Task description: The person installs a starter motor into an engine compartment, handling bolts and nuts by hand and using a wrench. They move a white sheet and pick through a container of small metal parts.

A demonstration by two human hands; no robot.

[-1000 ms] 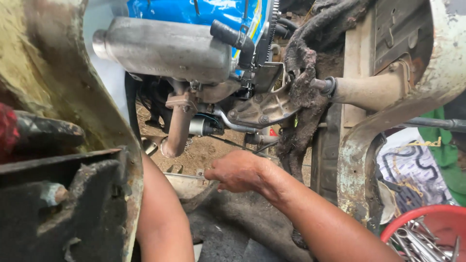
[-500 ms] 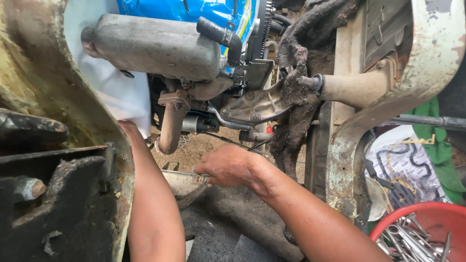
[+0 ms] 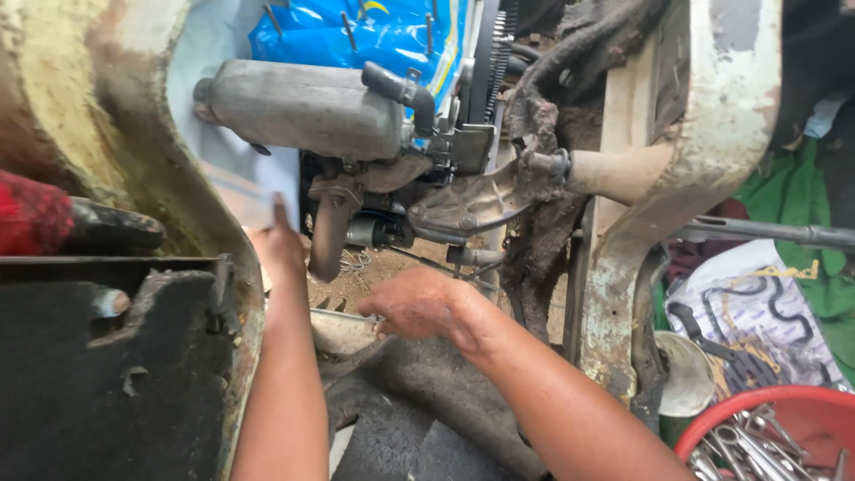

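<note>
Dirt ground [image 3: 374, 276] shows beneath a grey muffler [image 3: 303, 107] at upper centre. Lower right, a red tub [image 3: 784, 414] holds wrenches [image 3: 739, 441]. The right hand [image 3: 419, 303] grips a thin metal rod [image 3: 343, 313]; the left hand [image 3: 276, 240], fingers extended, has risen since earlier toward the exhaust pipe [image 3: 328, 233].

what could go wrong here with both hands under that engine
1. The left hand reaches up beside the rusty curved exhaust pipe and the worn edge of the cream metal body panel; a slip could scrape the fingers.
2. The right hand works low by the thin metal rod, close under the grimy engine bracket; little room, so knuckles may get knocked.
3. The red plastic tub of spanners sits by the right forearm; an elbow could tip it.
</note>
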